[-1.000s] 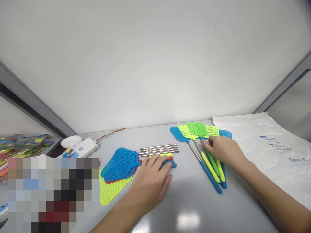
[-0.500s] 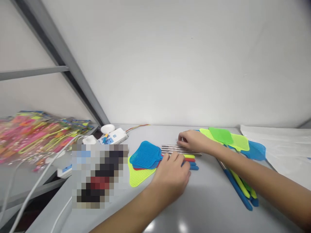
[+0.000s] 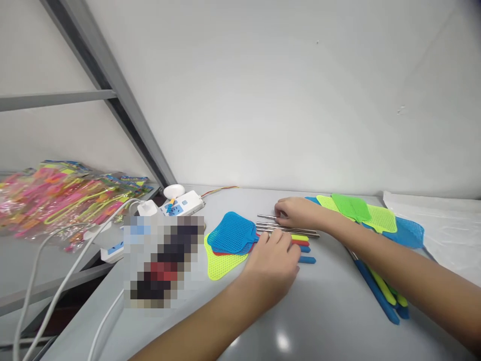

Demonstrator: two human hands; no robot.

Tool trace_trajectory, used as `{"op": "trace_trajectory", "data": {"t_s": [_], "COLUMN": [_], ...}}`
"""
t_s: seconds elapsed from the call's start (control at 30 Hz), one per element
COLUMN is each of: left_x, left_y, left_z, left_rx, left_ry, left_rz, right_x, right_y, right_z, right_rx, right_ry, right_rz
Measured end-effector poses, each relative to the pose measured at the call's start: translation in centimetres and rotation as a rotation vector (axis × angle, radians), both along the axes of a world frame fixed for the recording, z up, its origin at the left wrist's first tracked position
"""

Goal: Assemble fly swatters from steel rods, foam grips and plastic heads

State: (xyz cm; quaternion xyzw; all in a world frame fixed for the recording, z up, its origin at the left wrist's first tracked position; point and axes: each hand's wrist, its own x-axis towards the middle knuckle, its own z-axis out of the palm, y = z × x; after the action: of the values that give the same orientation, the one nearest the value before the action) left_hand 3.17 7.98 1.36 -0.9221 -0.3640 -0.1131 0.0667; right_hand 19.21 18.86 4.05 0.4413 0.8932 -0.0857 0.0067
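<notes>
My left hand (image 3: 272, 263) lies on the grey table with curled fingers over short coloured handle pieces (image 3: 304, 249), beside a stack of blue, red and yellow mesh swatter heads (image 3: 230, 238). My right hand (image 3: 296, 212) reaches across to several thin metal rods (image 3: 278, 228) and pinches one rod at its left end. Behind my right forearm lies a pile of finished fly swatters (image 3: 370, 215) in green, yellow and blue, their handles (image 3: 379, 293) pointing toward me.
A white power strip (image 3: 182, 204) with cables sits at the table's back left. A bagged pile of colourful swatters (image 3: 60, 195) lies on the lower shelf at left. White plastic sheeting (image 3: 443, 225) covers the right side. A blurred patch hides something at left.
My right hand left the finished swatters, crossed left to the metal rods and now pinches one. The view swung left. My left hand stayed on the handle pieces.
</notes>
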Motion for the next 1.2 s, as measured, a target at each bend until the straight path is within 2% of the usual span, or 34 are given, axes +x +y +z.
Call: {"op": "trace_trajectory", "data": {"t_s": [0.13, 0.23, 0.33, 0.37, 0.4, 0.5, 0.57, 0.6, 0.67, 0.77, 0.9, 1.03, 1.13, 1.2], "left_x": [-0.1, -0.1, 0.1, 0.1, 0.1, -0.1, -0.1, -0.1, 0.0, 0.2, 0.2, 0.2, 0.4, 0.4], "left_y": [-0.2, -0.3, -0.4, -0.4, -0.4, -0.4, -0.5, -0.6, -0.8, -1.1, -1.3, -1.3, -1.1, -0.9], "left_z": [0.7, 1.0, 1.1, 1.1, 1.1, 1.3, 1.5, 1.6, 1.8, 2.0, 2.2, 2.4, 2.5, 2.5], "left_rx": [-0.062, -0.075, -0.048, -0.035, -0.023, 0.006, 0.019, 0.017, -0.014, -0.119, -0.259, -0.351, -0.399, -0.416], "left_ry": [-0.01, -0.001, 0.019, 0.024, 0.03, 0.058, 0.08, 0.089, 0.099, 0.088, 0.075, 0.11, 0.008, -0.148], "left_rz": [0.019, 0.05, 0.074, 0.081, 0.087, 0.116, 0.125, 0.119, 0.09, 0.05, 0.012, -0.029, -0.045, -0.069], "right_x": [-0.1, 0.9, 2.8, 3.5, 4.1, 5.7, 6.3, 6.6, 6.9, 7.2, 7.3, 7.3, 7.3, 7.2], "right_y": [0.1, -0.5, -2.6, -3.7, -4.8, -8.4, -10.3, -10.9, -11.9, -12.6, -13.1, -13.0, -12.7, -12.6], "right_z": [0.6, 2.4, 4.5, 5.0, 5.4, 5.1, 4.1, 3.5, 2.5, 1.5, 1.6, 2.0, 1.8, 1.5], "right_rx": [0.045, 0.087, 0.152, 0.184, 0.228, 0.339, 0.403, 0.425, 0.418, 0.318, 0.235, 0.32, 0.358, 0.29], "right_ry": [0.012, 0.067, 0.182, 0.271, 0.466, 1.172, 1.428, 1.479, 1.5, 1.556, 1.677, 1.72, 1.676, 1.668], "right_rz": [-0.075, -0.194, -0.312, -0.346, -0.381, -0.397, -0.383, -0.381, -0.382, -0.402, -0.413, -0.42, -0.426, -0.43]}}
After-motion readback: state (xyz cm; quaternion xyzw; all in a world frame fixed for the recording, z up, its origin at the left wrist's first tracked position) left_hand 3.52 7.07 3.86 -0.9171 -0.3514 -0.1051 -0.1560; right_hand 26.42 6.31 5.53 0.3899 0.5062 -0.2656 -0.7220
